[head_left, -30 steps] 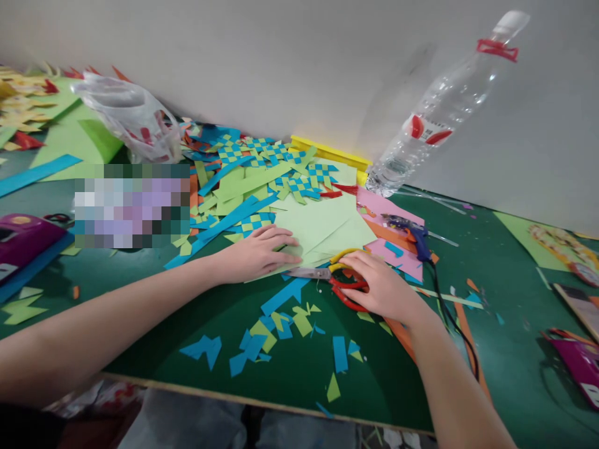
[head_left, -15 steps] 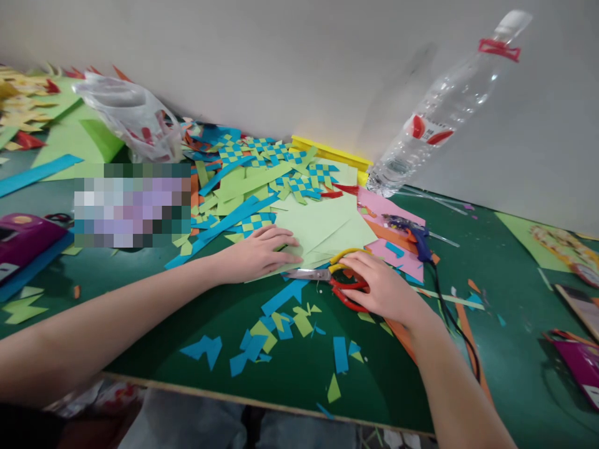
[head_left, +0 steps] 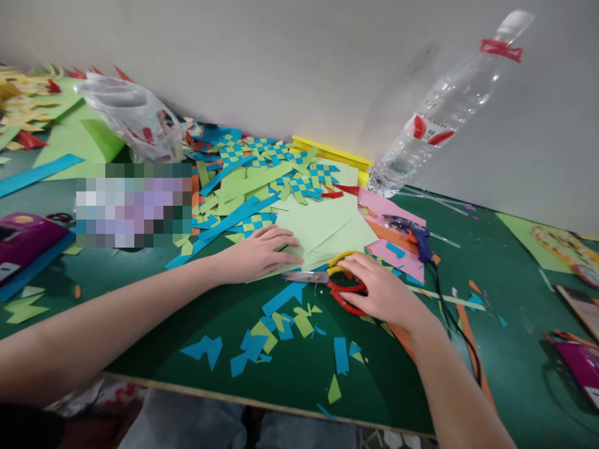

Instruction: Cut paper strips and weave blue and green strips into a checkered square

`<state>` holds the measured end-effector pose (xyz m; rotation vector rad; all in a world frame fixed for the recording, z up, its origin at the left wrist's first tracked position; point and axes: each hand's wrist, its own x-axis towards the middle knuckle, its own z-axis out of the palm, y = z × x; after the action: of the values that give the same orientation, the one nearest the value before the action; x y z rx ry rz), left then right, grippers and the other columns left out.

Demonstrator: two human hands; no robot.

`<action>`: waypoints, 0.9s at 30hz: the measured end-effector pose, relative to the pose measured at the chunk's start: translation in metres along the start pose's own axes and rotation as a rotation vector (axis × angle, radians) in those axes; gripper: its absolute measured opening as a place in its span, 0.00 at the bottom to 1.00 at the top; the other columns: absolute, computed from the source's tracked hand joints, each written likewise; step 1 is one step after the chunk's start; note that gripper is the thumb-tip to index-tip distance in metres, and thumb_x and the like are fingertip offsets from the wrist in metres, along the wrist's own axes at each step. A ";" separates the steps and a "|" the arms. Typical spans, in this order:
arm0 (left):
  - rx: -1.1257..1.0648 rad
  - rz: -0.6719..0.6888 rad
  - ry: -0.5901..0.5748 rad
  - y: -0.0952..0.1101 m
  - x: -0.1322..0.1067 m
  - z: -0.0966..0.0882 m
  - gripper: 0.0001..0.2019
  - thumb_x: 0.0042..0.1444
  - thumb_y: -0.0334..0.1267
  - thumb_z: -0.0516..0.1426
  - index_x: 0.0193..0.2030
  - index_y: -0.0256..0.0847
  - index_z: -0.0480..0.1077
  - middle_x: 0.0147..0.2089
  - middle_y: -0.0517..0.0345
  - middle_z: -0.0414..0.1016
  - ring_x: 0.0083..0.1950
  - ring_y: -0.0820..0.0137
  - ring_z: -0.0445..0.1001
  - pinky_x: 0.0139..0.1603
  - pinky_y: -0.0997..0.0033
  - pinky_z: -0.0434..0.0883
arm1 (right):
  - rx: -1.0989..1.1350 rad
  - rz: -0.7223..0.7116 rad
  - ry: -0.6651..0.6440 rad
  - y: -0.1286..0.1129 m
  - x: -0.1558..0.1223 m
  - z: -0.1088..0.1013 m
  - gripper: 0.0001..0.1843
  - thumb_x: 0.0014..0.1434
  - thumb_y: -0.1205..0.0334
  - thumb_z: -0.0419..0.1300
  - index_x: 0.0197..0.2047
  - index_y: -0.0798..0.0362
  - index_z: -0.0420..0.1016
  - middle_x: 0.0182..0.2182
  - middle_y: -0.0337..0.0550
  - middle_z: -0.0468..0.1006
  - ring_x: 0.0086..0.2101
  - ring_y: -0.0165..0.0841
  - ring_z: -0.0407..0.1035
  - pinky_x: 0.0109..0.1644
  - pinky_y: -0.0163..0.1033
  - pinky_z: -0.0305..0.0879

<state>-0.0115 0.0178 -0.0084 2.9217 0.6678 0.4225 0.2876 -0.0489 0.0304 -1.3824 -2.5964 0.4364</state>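
My left hand lies flat, fingers stretched out, on a pale green paper sheet with a slit or fold line across it. My right hand is wrapped round the red and yellow handles of a pair of scissors. Their blades point left along the sheet's near edge, close to my left fingertips. Whether the blades touch the paper I cannot tell. Just in front lie blue paper scraps and green scraps. Behind the sheet are woven blue and green paper pieces.
A clear plastic bottle leans at the wall. A blue glue gun with a black cord lies right of the sheet on pink paper. At the left are a white plastic bag and a purple item. The green table carries it all.
The scissors and my right hand have shifted very slightly toward the left and nearer to me. My left hand stays on the sheet.
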 end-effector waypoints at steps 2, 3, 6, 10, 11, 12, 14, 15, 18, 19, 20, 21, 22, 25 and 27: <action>-0.002 0.002 0.003 0.000 0.000 0.000 0.16 0.66 0.35 0.50 0.57 0.50 0.69 0.61 0.51 0.67 0.65 0.60 0.58 0.66 0.52 0.56 | 0.001 0.001 0.006 0.000 0.000 0.000 0.22 0.59 0.54 0.59 0.57 0.48 0.67 0.53 0.51 0.72 0.52 0.44 0.69 0.55 0.53 0.69; -0.001 0.002 0.002 0.000 0.000 0.000 0.16 0.66 0.35 0.50 0.57 0.50 0.69 0.61 0.51 0.67 0.65 0.60 0.58 0.66 0.52 0.56 | 0.000 0.003 0.011 0.000 0.000 -0.001 0.22 0.59 0.54 0.59 0.57 0.48 0.67 0.53 0.50 0.72 0.52 0.44 0.69 0.55 0.53 0.69; 0.008 -0.003 -0.006 0.002 0.001 -0.001 0.15 0.66 0.35 0.50 0.57 0.49 0.70 0.61 0.51 0.66 0.66 0.60 0.58 0.66 0.52 0.55 | -0.002 0.012 0.008 0.000 0.000 -0.001 0.22 0.59 0.54 0.60 0.56 0.48 0.67 0.53 0.50 0.72 0.52 0.44 0.69 0.55 0.53 0.69; 0.016 -0.024 0.009 0.004 0.002 -0.002 0.16 0.66 0.35 0.50 0.58 0.48 0.68 0.61 0.51 0.67 0.66 0.59 0.59 0.67 0.50 0.54 | -0.001 0.040 -0.001 -0.001 0.000 -0.002 0.23 0.58 0.54 0.60 0.55 0.49 0.67 0.53 0.50 0.72 0.52 0.44 0.69 0.55 0.53 0.68; 0.011 -0.028 0.022 0.004 0.002 -0.002 0.16 0.66 0.35 0.50 0.59 0.48 0.67 0.61 0.51 0.68 0.66 0.59 0.59 0.67 0.50 0.54 | 0.002 0.040 0.005 0.000 0.000 -0.002 0.23 0.58 0.54 0.61 0.55 0.49 0.67 0.53 0.50 0.72 0.51 0.44 0.69 0.55 0.53 0.68; 0.003 -0.033 0.036 0.004 0.002 -0.001 0.17 0.66 0.35 0.50 0.60 0.47 0.67 0.60 0.50 0.68 0.65 0.60 0.60 0.67 0.51 0.54 | 0.004 0.035 0.013 0.000 0.000 -0.002 0.22 0.57 0.54 0.61 0.55 0.49 0.68 0.52 0.50 0.72 0.51 0.44 0.69 0.55 0.53 0.68; -0.009 -0.049 0.057 0.003 0.003 0.001 0.18 0.66 0.37 0.50 0.61 0.45 0.65 0.60 0.50 0.69 0.65 0.60 0.60 0.67 0.52 0.54 | 0.007 0.021 0.029 0.001 0.000 -0.003 0.22 0.57 0.54 0.61 0.54 0.48 0.68 0.52 0.50 0.73 0.51 0.44 0.69 0.55 0.53 0.68; -0.009 -0.057 0.064 0.003 0.004 0.002 0.18 0.66 0.37 0.50 0.62 0.45 0.65 0.60 0.49 0.69 0.65 0.60 0.61 0.67 0.52 0.55 | 0.007 0.017 0.035 0.002 0.000 -0.003 0.22 0.57 0.54 0.61 0.54 0.48 0.68 0.52 0.49 0.73 0.51 0.44 0.69 0.54 0.53 0.67; 0.017 -0.073 0.079 0.003 0.007 0.005 0.18 0.66 0.40 0.51 0.62 0.43 0.64 0.60 0.49 0.69 0.65 0.60 0.61 0.68 0.51 0.54 | 0.013 0.023 0.030 0.004 0.000 -0.003 0.22 0.57 0.54 0.61 0.54 0.48 0.67 0.52 0.49 0.73 0.51 0.44 0.68 0.55 0.53 0.67; 0.032 -0.075 0.088 0.003 0.008 0.005 0.18 0.66 0.40 0.50 0.61 0.43 0.64 0.60 0.49 0.69 0.65 0.60 0.61 0.68 0.51 0.53 | 0.018 0.030 0.024 0.005 -0.001 -0.003 0.22 0.57 0.54 0.61 0.54 0.48 0.67 0.52 0.49 0.72 0.50 0.44 0.68 0.54 0.53 0.67; 0.047 -0.075 0.100 0.004 0.009 0.005 0.17 0.66 0.39 0.50 0.60 0.42 0.65 0.60 0.49 0.70 0.65 0.61 0.61 0.68 0.51 0.53 | 0.022 0.038 0.018 0.005 -0.001 -0.003 0.22 0.57 0.53 0.61 0.54 0.48 0.67 0.52 0.49 0.72 0.50 0.44 0.68 0.54 0.53 0.67; 0.060 -0.073 0.114 0.005 0.010 0.005 0.16 0.67 0.39 0.49 0.59 0.42 0.66 0.60 0.50 0.70 0.65 0.61 0.62 0.68 0.51 0.53 | 0.025 0.046 0.011 0.006 -0.001 -0.003 0.22 0.57 0.53 0.61 0.54 0.48 0.67 0.52 0.48 0.72 0.50 0.44 0.68 0.53 0.52 0.68; 0.070 -0.069 0.128 0.006 0.011 0.004 0.15 0.67 0.38 0.49 0.57 0.41 0.67 0.59 0.50 0.71 0.65 0.62 0.62 0.68 0.52 0.53 | 0.026 0.055 0.006 0.007 -0.002 -0.003 0.22 0.57 0.53 0.61 0.54 0.48 0.67 0.52 0.48 0.72 0.49 0.44 0.69 0.53 0.52 0.68; 0.082 -0.034 0.135 0.007 0.008 0.001 0.12 0.67 0.37 0.49 0.50 0.42 0.71 0.56 0.53 0.73 0.64 0.62 0.63 0.68 0.53 0.54 | 0.024 0.071 -0.003 0.008 -0.002 -0.003 0.22 0.57 0.53 0.61 0.54 0.48 0.67 0.51 0.48 0.72 0.49 0.43 0.69 0.52 0.52 0.68; 0.079 -0.008 0.111 0.007 0.005 -0.002 0.11 0.67 0.36 0.49 0.49 0.44 0.72 0.55 0.54 0.73 0.64 0.62 0.63 0.68 0.52 0.54 | 0.029 0.071 -0.001 0.008 -0.002 -0.003 0.22 0.57 0.52 0.61 0.54 0.47 0.67 0.51 0.47 0.72 0.48 0.43 0.70 0.52 0.52 0.69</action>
<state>-0.0047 0.0144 -0.0044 2.9857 0.7264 0.5742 0.2961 -0.0456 0.0309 -1.4687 -2.5378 0.4830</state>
